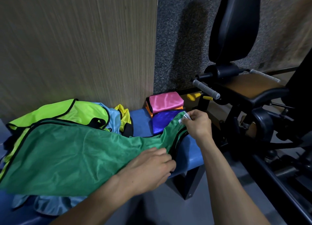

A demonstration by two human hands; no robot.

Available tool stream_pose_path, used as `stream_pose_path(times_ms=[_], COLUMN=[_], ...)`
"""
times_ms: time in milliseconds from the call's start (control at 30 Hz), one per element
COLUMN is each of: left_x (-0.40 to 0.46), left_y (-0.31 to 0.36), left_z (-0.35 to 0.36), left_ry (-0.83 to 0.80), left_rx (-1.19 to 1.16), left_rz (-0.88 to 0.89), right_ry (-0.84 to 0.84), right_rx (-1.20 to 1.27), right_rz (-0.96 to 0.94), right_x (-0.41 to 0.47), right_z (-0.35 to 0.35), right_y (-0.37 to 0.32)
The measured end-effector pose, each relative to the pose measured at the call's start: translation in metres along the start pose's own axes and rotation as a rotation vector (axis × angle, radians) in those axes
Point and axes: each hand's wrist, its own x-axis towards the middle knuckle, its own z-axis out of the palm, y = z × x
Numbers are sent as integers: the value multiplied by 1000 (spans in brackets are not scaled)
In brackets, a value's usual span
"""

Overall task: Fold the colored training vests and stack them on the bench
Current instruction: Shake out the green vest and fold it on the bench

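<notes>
Presently listed, largest first, all placed relative to the worktop (pixel 190 158), a blue padded bench with a dark leg.

One wood-grain wall panel (pixel 76 44), behind the worktop. One black exercise machine (pixel 236 82) with padded back, tan seat and grey ribbed handles, at the worktop's far end.

One dark green vest (pixel 70 157), shiny mesh with black piping, spread flat across the worktop's middle, its shoulder strap drawn toward the far end. One lime vest (pixel 67 111), same piping, under and behind the green one. One light blue vest (pixel 113 116) behind that; more light blue cloth (pixel 49 206) shows at the worktop's near edge, and I cannot tell whether it is the same piece. One yellow vest (pixel 123 116), bunched, against the wall panel.

Three folded vests at the worktop's far end: pink (pixel 165 101) on orange (pixel 149 112), royal blue (pixel 162 121) just beside them.

Two hands: left hand (pixel 148 169) rests on the green vest's armhole edge, fingers curled over the black piping; right hand (pixel 197 123) pinches the strap end at its white label (pixel 183 118).
</notes>
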Motion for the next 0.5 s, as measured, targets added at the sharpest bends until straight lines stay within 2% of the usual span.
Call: stream_pose_path(times_ms=[233, 400, 500], left_x=[2, 6, 8], left_y=[6, 14, 18], left_z=[1, 1, 1], left_ry=[-80, -125, -135], left_rx=[149, 51, 56], left_rz=[-73, -41, -124], right_ry=[8, 5, 12], right_rx=[5, 1, -24], right_rz=[-11, -12, -9], right_x=[0, 1, 3], right_z=[-1, -3, -4], right_y=[-2, -1, 2])
